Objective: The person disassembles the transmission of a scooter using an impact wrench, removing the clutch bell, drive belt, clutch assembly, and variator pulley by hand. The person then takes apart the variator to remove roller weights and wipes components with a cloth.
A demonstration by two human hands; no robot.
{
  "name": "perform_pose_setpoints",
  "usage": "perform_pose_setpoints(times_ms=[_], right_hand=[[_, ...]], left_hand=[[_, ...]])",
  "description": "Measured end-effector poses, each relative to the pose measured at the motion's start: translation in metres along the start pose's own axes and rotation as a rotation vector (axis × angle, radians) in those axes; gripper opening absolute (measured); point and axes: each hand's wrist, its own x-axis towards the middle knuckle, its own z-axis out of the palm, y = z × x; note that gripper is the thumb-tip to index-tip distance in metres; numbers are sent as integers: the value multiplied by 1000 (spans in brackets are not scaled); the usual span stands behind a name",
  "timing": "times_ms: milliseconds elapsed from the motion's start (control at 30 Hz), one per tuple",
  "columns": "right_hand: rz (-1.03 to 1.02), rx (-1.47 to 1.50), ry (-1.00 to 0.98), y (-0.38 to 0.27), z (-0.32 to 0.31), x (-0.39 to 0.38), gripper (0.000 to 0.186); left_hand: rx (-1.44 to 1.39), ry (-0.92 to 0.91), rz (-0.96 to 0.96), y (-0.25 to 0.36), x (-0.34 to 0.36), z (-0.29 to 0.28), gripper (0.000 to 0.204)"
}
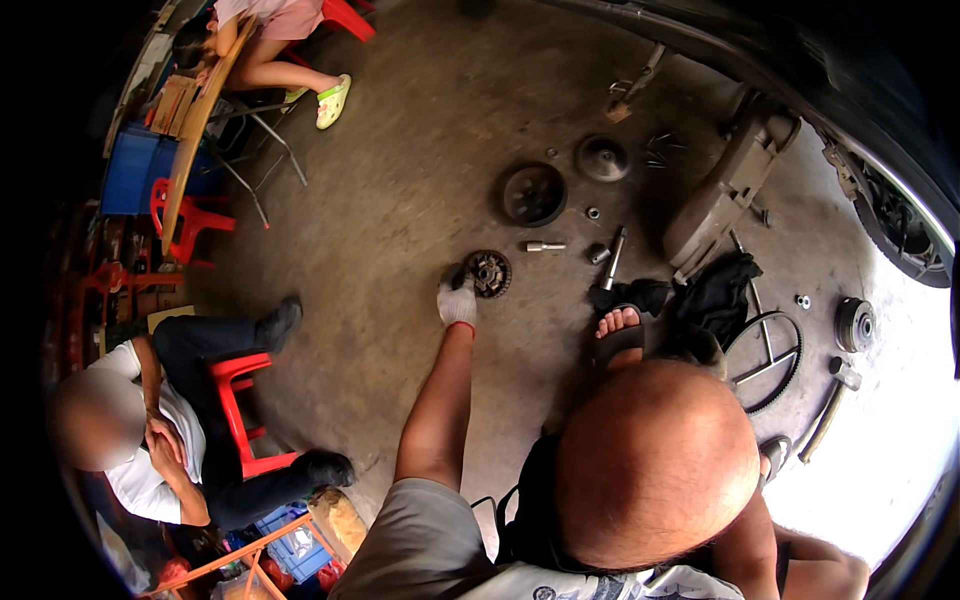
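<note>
My left hand [457,302] wears a white knit glove with a red cuff and dark fingertips. It is closed at the left edge of a round, toothed metal clutch assembly [491,274]; whether that part rests on the floor or is slightly raised, I cannot tell. Just beyond it are a dark metal clutch drum [534,195] and a silver socket tool [545,246]. My right hand is hidden; only part of the right forearm [748,552] shows beside my bent bare knee [655,460].
Around the concrete floor lie a domed metal disc [604,158], a metal bar [614,258], a long cover [730,190], black cloth [715,295], a drive belt [798,362], a pulley [855,325] and a hammer [845,375]. A seated person [175,430] and red stools [235,400] are left.
</note>
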Motion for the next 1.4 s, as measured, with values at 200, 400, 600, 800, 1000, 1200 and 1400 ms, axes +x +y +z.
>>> perform_pose_setpoints(times_ms=[200, 400, 600, 800, 1000, 1200, 1400], right_hand=[[33, -42, -6, -2, -1, -3, 42], [-2, -59, -11, 1, 0, -5, 41], [65, 33, 32, 8, 0, -5, 42], [136, 319, 34, 5, 1, -3, 42], [47, 33, 10, -2, 7, -3, 39], [181, 173, 37, -22, 12, -10, 33], [-8, 8, 72, -42, 36, -9, 30]], left_hand=[[770, -38, 417, 41, -21, -4, 34], [880, -116, 429, 53, -22, -1, 35], [934, -101, 439, 56, -21, 4, 30], [944, -94, 494, 55, -23, 8, 31], [940, -141, 432, 57, -21, 1, 37], [901, -135, 524, 44, -19, 11, 34], [897, -180, 543, 35, -12, -5, 36]])
